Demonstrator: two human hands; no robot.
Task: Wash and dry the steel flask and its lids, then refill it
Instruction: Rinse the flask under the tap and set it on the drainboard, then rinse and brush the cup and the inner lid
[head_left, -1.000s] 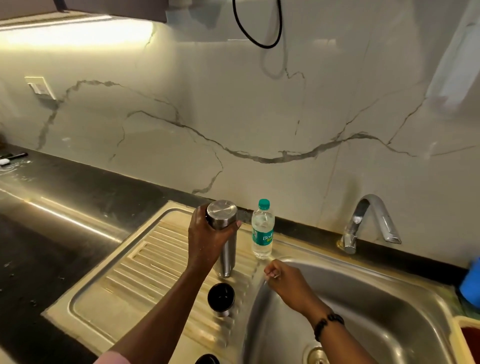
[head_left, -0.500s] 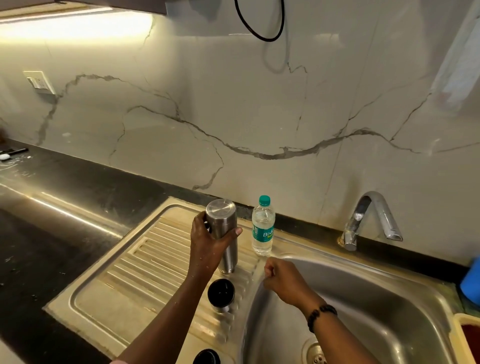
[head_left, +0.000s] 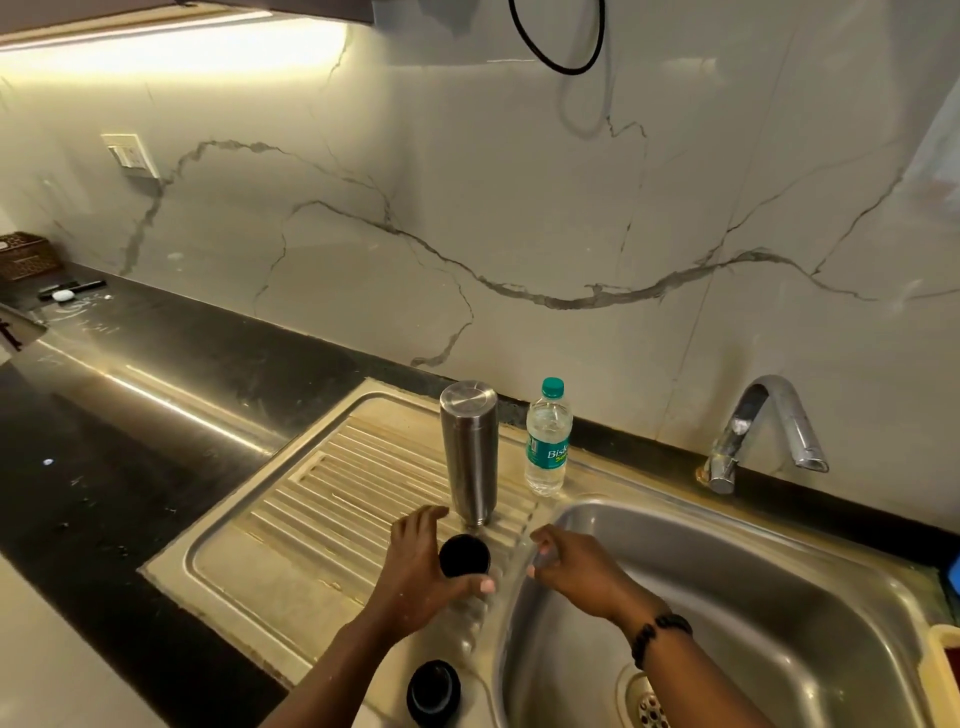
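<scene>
Picking up the cup lid while the flask drains upside down

Our left hand (head_left: 415, 577) curls round the steel cup lid (head_left: 464, 561) just below centre frame, thumb on its near side and fingers on the far-left side, open dark mouth facing up; we judge the grip is only just closing, so we should seat the fingers low on the wall and lift straight up to clear the flask just behind it. Our right hand (head_left: 571, 569) hovers loosely curled over the sink (head_left: 779, 597) edge, holding nothing we can see. The steel flask (head_left: 469, 452) stands on the ribbed drainboard (head_left: 311, 499) at centre frame, long axis vertical, base up and narrow neck down. A black inner lid (head_left: 434, 693) lies at the bottom edge; a water bottle (head_left: 548, 439) stands right of the flask.
</scene>
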